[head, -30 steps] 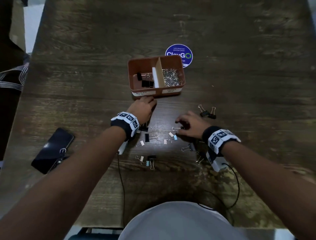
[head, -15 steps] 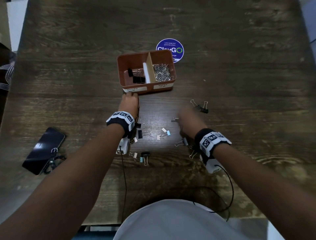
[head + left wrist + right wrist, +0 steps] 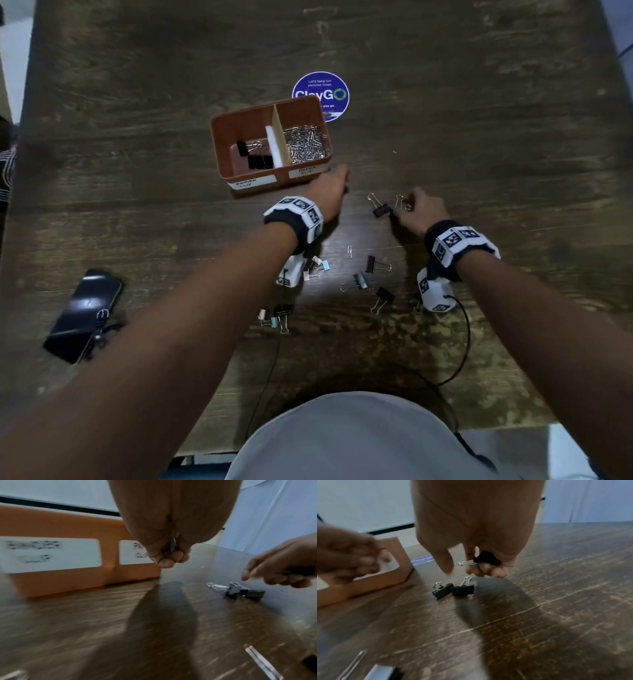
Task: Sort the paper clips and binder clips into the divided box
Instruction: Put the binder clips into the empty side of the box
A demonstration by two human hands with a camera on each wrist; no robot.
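Observation:
The brown divided box (image 3: 239, 178) stands mid-table, with black binder clips (image 3: 255, 156) in its left part and silver paper clips (image 3: 305, 144) in its right. My left hand (image 3: 337, 178) hovers by the box's front right corner, fingers curled round a small grey clip (image 3: 173, 546). My right hand (image 3: 471, 568) grips a black binder clip (image 3: 485, 559) in its curled fingers, forefinger sticking out. It hangs just above two black binder clips (image 3: 452, 591) lying on the table (image 3: 382, 209).
Loose binder clips (image 3: 373, 265) and a paper clip (image 3: 349, 251) lie between my wrists, with small coloured clips (image 3: 318, 267) under the left wrist. A phone (image 3: 84, 315) lies at the left. A blue round sticker (image 3: 321, 92) sits behind the box, and a cable (image 3: 460, 342) trails at the right.
My left hand has swung from the box's front left to its front right corner. My right hand has moved forward and right to the pair of black binder clips.

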